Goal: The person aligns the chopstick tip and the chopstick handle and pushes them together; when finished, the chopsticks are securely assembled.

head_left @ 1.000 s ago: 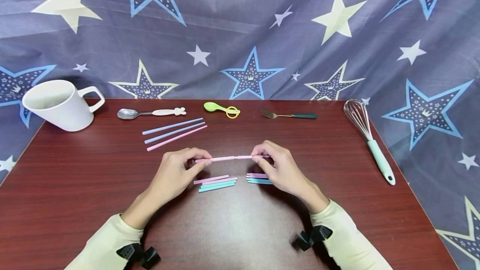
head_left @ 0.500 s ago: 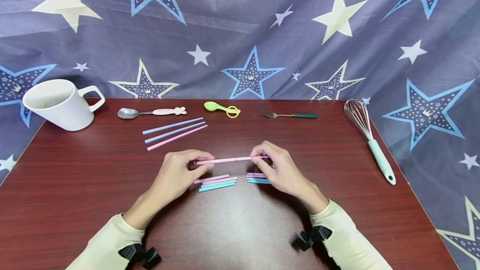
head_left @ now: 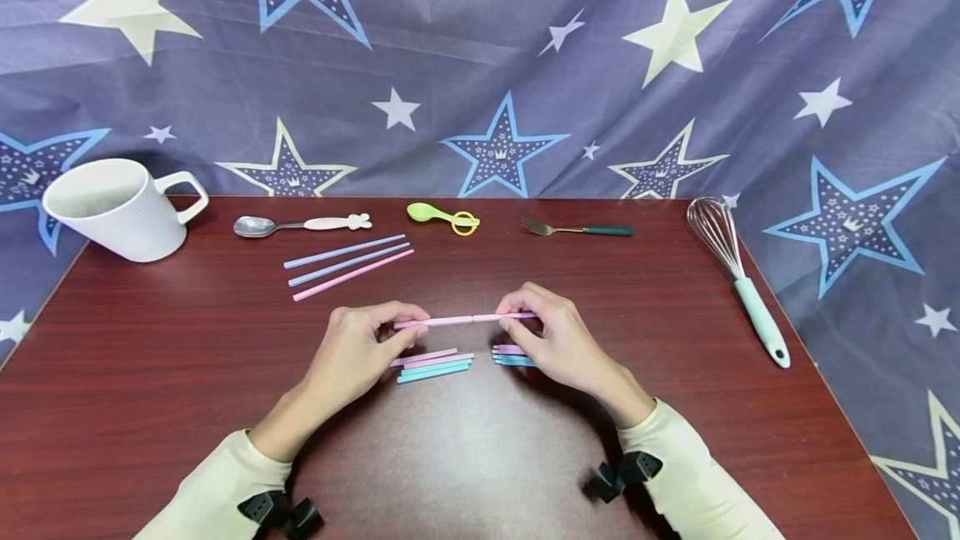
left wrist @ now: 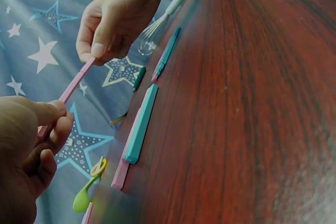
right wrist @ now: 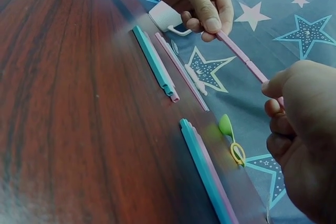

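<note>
In the head view my left hand (head_left: pixel 367 348) pinches the left section of a pink chopstick (head_left: pixel 450 321) between thumb and fingers. My right hand (head_left: pixel 558 336) pinches its right section the same way. The two sections lie end to end in one line above the table, a thin seam (right wrist: pixel 248 61) showing between the hands in the right wrist view. Below the left hand lie several short pink and teal chopstick sections (head_left: pixel 435 371). A matching bunch of pink and teal sections (head_left: pixel 513 356) is partly hidden by the right hand.
Two blue chopsticks (head_left: pixel 345 251) and a pink one (head_left: pixel 352 275) lie at back left. Along the table's rear are a white mug (head_left: pixel 123 211), a spoon (head_left: pixel 300 225), a green spoon (head_left: pixel 438 216) with a yellow ring, a fork (head_left: pixel 577 229) and a whisk (head_left: pixel 738 277).
Both hands have drawn slightly toward each other, the right leftward and the left a little rightward. The narrow neck between the two pink sections has shrunk to a thin seam.
</note>
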Available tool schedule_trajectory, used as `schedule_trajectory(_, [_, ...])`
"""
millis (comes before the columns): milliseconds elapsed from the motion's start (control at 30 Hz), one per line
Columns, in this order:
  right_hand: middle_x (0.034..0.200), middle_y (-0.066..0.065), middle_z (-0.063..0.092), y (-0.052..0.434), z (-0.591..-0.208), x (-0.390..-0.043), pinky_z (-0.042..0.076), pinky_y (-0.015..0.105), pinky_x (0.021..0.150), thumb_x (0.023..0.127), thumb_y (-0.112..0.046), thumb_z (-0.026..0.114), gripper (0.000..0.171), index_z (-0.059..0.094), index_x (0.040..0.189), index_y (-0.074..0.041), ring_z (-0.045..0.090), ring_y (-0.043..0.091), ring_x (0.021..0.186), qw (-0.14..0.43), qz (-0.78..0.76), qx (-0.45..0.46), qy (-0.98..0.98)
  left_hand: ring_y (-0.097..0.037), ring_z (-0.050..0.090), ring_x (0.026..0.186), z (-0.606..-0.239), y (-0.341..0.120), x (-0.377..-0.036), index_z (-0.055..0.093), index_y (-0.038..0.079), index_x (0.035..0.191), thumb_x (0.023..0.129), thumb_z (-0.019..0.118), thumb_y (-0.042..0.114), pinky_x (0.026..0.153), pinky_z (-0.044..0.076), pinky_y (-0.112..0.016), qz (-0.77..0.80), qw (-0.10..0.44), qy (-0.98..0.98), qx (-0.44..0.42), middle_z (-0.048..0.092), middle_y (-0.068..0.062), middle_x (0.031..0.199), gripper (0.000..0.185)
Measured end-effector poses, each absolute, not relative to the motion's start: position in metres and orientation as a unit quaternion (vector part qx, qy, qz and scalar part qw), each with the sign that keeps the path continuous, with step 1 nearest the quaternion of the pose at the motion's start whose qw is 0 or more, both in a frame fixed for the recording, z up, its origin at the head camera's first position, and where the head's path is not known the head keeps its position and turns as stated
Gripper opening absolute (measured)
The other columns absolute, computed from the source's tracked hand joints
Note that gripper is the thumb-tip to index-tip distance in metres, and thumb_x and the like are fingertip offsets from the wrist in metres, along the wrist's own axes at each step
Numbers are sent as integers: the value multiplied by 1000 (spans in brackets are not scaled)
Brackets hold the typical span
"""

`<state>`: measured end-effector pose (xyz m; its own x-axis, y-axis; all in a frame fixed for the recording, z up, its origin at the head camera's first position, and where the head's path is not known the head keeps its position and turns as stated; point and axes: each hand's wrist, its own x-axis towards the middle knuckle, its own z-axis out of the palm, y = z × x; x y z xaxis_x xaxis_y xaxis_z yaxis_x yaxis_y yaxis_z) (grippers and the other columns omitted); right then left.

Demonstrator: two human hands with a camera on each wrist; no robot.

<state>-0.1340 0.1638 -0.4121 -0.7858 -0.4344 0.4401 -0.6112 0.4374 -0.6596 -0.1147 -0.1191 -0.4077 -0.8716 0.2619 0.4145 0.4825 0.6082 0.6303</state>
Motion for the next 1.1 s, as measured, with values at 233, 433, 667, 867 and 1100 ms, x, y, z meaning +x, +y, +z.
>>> schedule_trajectory(233, [87, -2, 65, 163, -409, -133, 48, 24, 72, 94, -3, 72, 8, 71, 97, -11, 57, 7, 80, 104, 434, 309, -840, 3, 39, 53, -408, -118, -115, 79, 25, 92, 87, 84, 17, 49, 28, -15, -395, 155, -880, -214, 60, 17, 62, 11])
schedule_trajectory(433, [86, -1, 64, 162, -408, -132, 46, 23, 69, 94, -2, 71, 8, 70, 96, -9, 54, 6, 78, 105, 437, 308, -839, 4, 36, 52, -408, -118, -114, 80, 26, 91, 86, 84, 16, 47, 26, -15, -403, 158, -876, -214, 66, 17, 65, 12])
schedule_trajectory(667, [86, -1, 63, 162, -409, -131, 44, 23, 65, 95, -2, 71, 7, 69, 96, -9, 51, 6, 76, 105, 435, 305, -841, 7, 32, 51, -408, -117, -113, 81, 26, 91, 86, 85, 18, 45, 24, -15, -409, 152, -874, -214, 67, 17, 67, 10])
schedule_trajectory(867, [88, 0, 64, 161, -410, -131, 50, 35, 66, 95, -1, 69, 8, 68, 95, -9, 54, 7, 78, 110, 432, 307, -841, 4, 35, 49, -411, -113, -114, 82, 24, 91, 87, 83, 15, 45, 24, -13, -417, 161, -866, -225, 70, 12, 67, 9])
schedule_trajectory(1100, [86, 1, 62, 159, -412, -132, 50, 38, 63, 95, 0, 68, 8, 66, 95, -8, 52, 7, 76, 107, 435, 307, -840, 9, 47, 54, -417, -110, -111, 82, 21, 90, 86, 84, 12, 46, 28, -10, -419, 182, -860, -226, 74, 13, 70, 11])
